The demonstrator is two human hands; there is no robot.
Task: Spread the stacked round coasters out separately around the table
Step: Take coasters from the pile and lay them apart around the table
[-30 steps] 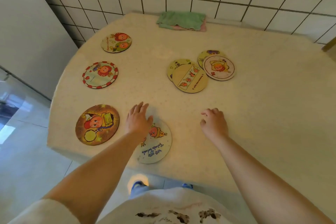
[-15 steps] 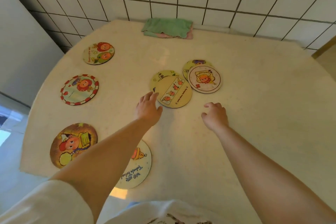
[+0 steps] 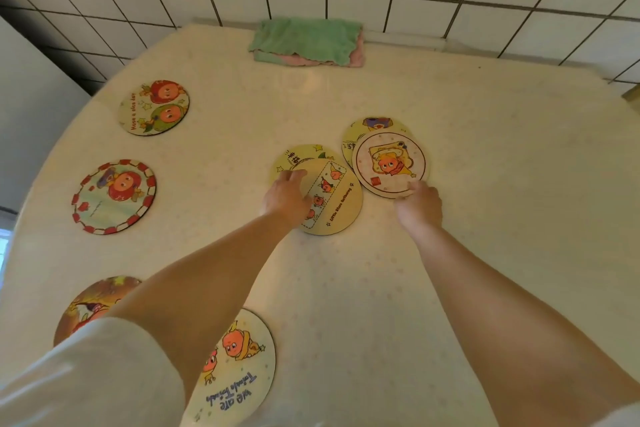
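Left hand lies flat, fingers spread, on the tan coaster at table centre. Right hand fingertips touch the pink coaster at 1 o'clock; grip unclear. Four coasters lie apart from 7 to 10 o'clock.

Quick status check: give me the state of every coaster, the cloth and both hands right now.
Left hand: flat on the tan coaster.
Right hand: fingertips on the white coaster's near edge.
Tan coaster: overlapping a yellow coaster.
White coaster: overlapping another yellow coaster.
Four left and near coasters: laid out singly.
Green cloth: folded by the wall.
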